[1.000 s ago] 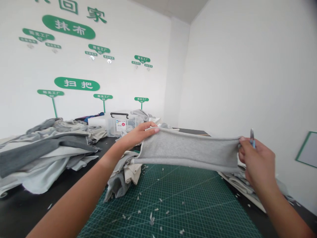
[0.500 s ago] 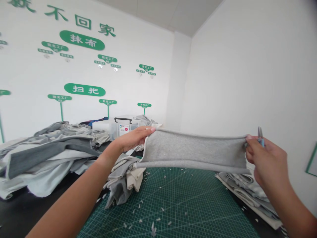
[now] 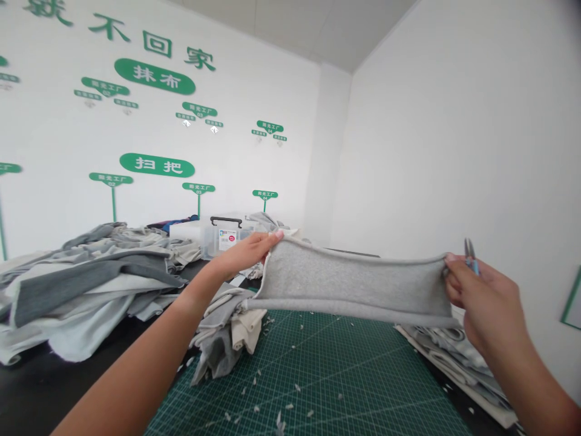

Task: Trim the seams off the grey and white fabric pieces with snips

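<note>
A strip of light grey knit fabric [image 3: 354, 281] hangs between my hands above a green cutting mat [image 3: 345, 369], its long edges curling into rolls. My left hand [image 3: 249, 251] pinches its upper left corner between thumb and fingers. At the upper right corner, my right hand [image 3: 485, 297] pinches the fabric too. Small thread snips [image 3: 471, 257] with a light blue part are tucked in that same right hand, blades pointing up. The cloth's top edge sags slightly in the middle.
A large heap of grey and white fabric pieces [image 3: 95, 272] covers the left side. More scraps [image 3: 227, 333] lie on the mat's left edge. Flat stacked cloths [image 3: 463, 363] sit on the right. Behind stands a clear plastic box [image 3: 227, 236]. Small white clippings [image 3: 279, 421] dot the mat.
My right hand has moved slightly left and down, and the fabric's top edge has gone slacker. The snips tilt a little more, with their blades slightly apart. My left hand is nearly still.
</note>
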Tool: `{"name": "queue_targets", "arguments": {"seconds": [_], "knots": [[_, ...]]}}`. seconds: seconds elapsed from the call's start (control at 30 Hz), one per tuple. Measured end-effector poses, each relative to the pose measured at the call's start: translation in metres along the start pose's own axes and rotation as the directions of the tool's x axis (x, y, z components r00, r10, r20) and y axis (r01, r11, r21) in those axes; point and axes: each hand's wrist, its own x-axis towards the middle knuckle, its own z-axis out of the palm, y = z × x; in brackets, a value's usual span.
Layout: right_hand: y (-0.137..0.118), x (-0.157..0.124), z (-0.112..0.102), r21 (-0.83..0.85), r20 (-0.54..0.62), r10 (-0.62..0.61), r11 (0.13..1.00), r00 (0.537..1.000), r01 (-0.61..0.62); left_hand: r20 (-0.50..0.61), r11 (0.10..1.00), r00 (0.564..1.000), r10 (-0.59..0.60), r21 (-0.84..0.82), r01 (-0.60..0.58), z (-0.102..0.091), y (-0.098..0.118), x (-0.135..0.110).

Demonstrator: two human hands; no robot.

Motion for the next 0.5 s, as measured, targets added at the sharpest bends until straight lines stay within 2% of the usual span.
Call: {"name": "queue_targets", "arguments": {"seconds": [0.13,0.27,0.4,0.47,0.5], "knots": [[-0.009,-0.007,0.009,-0.028,0.095,0.039,0.999,0.995,-0.036,0.211,0.999,0.977,-0.030,-0.024,0.036,0.019,-0.004,-0.003],[-0.024,-0.019,0.031,-0.115,0.250,0.063,0.993,0.966,-0.034,0.376,0.983,0.927,-0.014,-0.165,0.082,0.067,0.008,-0.016],[-0.040,-0.037,0.057,-0.185,0.401,0.054,0.982,0.914,0.023,0.438,0.918,0.892,0.110,-0.389,0.078,0.127,0.037,-0.029],[-0.047,-0.045,0.069,-0.169,0.453,0.049,0.985,0.890,0.032,0.415,0.888,0.885,0.211,-0.460,0.003,0.152,0.049,-0.031],[-0.049,-0.049,0.074,-0.153,0.472,0.056,0.988,0.880,0.020,0.418,0.877,0.868,0.269,-0.480,-0.040,0.164,0.053,-0.030]]}}
